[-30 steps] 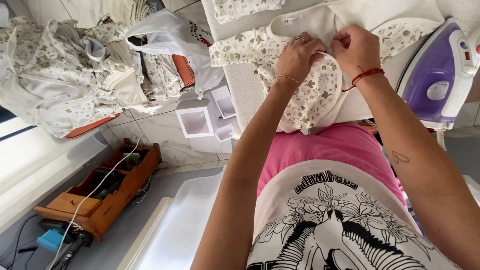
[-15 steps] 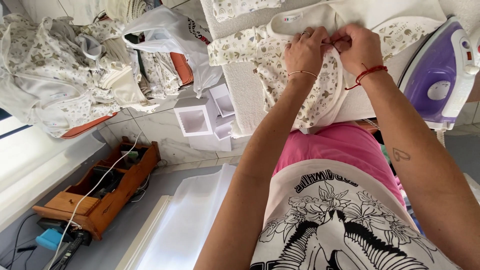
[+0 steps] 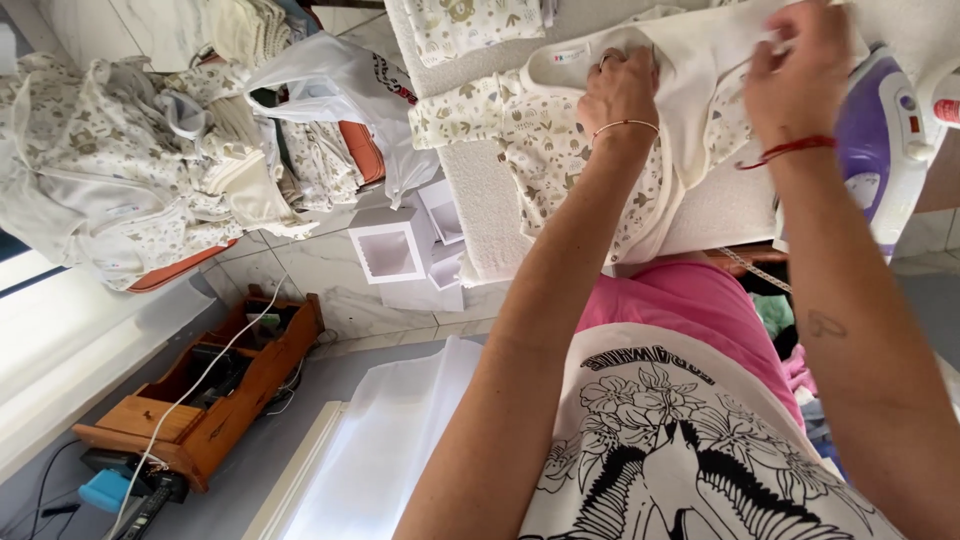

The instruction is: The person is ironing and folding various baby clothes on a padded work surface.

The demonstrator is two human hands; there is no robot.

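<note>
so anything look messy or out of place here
Yes: a loose heap of printed garments sprawls unfolded at the left, and the garment under the left hand hangs over the board's edge.

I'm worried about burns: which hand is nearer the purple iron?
Right. The right hand grips the cream garment just beside the purple iron, not touching it. The left hand presses the garment farther away, across the board.

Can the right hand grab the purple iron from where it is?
Probably yes. The right hand is pinching the cream baby garment right beside the purple iron, and nothing lies between them. It would need to let go of the cloth first.
</note>
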